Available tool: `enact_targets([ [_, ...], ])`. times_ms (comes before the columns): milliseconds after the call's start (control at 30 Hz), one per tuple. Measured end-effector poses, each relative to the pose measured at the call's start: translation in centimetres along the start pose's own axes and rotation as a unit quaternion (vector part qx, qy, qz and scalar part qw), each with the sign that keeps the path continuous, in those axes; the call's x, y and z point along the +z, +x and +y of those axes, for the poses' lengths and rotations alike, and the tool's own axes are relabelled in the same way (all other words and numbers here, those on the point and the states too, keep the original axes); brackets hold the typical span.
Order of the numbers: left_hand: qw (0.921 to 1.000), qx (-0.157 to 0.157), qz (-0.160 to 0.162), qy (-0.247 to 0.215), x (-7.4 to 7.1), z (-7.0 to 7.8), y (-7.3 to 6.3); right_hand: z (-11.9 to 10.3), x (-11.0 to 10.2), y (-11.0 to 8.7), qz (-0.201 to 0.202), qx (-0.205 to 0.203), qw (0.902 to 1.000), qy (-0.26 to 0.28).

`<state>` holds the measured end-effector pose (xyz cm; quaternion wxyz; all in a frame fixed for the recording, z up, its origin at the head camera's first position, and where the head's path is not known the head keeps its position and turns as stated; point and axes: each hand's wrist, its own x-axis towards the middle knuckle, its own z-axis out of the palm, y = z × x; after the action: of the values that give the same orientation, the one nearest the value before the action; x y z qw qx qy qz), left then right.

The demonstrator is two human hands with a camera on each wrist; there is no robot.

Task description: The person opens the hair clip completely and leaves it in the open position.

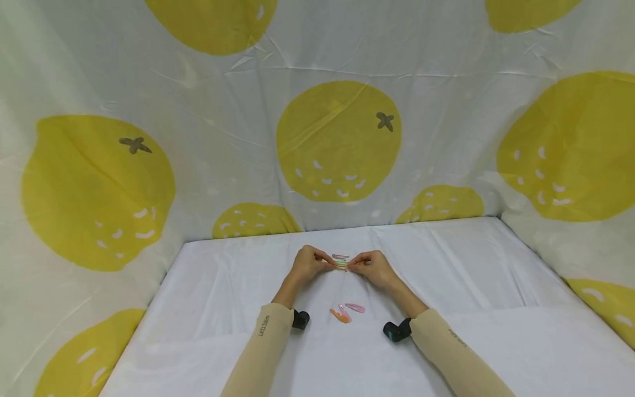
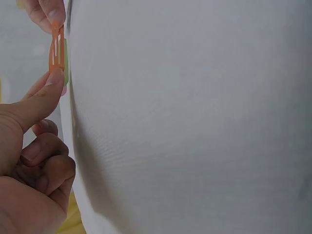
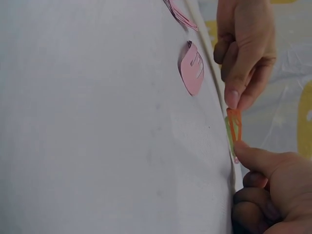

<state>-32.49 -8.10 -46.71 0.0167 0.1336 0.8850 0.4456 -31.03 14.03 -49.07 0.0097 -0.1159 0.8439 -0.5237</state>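
Thumb and fingertips of my left hand [image 1: 308,264] pinch one end of an orange snap hair clip [image 2: 57,53]. The other end is pinched by my right hand [image 1: 377,270], so the clip spans the gap between both hands near the far side of the table. Just behind the orange clip, a green hair clip [image 1: 340,262] shows in all views, partly hidden by it. A pink hair clip [image 1: 340,256] lies farther back. In the right wrist view, the remaining fingers of my right hand [image 3: 280,190] are curled under.
Nearer me on the white-covered table [image 1: 218,309] lie another orange clip [image 1: 339,316], a pink clip [image 1: 346,315] beside it and a second pink clip [image 1: 355,307] to the right. A lemon-print cloth [image 1: 238,138] hangs behind the table and along its sides.
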Motion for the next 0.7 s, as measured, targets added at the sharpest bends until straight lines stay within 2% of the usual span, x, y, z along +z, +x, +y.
enact_targets([
  [300, 0.9994, -0.029, 0.002, -0.018, 0.14, -0.37, 0.05, 0.31, 0.28, 0.03, 0.005, -0.023, 0.9996, -0.014],
  [467, 0.9992, -0.030, 0.002, -0.026, 0.19, -0.43, 0.06, 0.50, 0.28, -0.09, 0.010, -0.044, 0.9988, -0.022],
  [700, 0.9995, -0.028, 0.006, -0.017, 0.29, -0.61, 0.13, 0.69, 0.48, -0.05, 0.022, -0.048, 0.9983, -0.026],
])
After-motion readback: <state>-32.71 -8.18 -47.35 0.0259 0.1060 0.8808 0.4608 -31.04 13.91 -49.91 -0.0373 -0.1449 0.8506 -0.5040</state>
